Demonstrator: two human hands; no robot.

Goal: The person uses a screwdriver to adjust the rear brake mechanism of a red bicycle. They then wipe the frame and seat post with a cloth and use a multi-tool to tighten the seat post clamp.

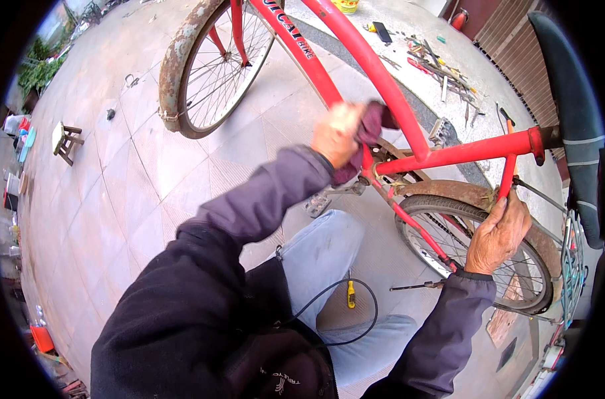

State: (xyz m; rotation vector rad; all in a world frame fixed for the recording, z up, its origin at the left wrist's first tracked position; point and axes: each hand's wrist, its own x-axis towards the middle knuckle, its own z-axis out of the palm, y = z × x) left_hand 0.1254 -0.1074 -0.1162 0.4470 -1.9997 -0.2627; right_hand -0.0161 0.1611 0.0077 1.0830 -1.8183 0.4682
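Note:
A red bicycle frame [316,76] stretches across the view, its lettered tube at the top and its black saddle [574,113] at the far right. My left hand [336,133], blurred by motion, holds a maroon cloth [371,126] against the lower frame tube near the crank. Some of its fingers are hidden behind the cloth. Over the rear wheel, my right hand [498,233] wraps round a red tube just below the saddle end of the frame. Under that hand runs a rusty rear mudguard [449,191]. A pedal [317,204] shows below my left forearm.
A yellow-handled screwdriver [351,294] lies by my legs, beside a looped black cable [375,312]. Many hand tools [442,70] are strewn on the pale ledge beyond the frame. A small stool [66,141] stands at the left; the rusty front wheel [171,86] is at the top.

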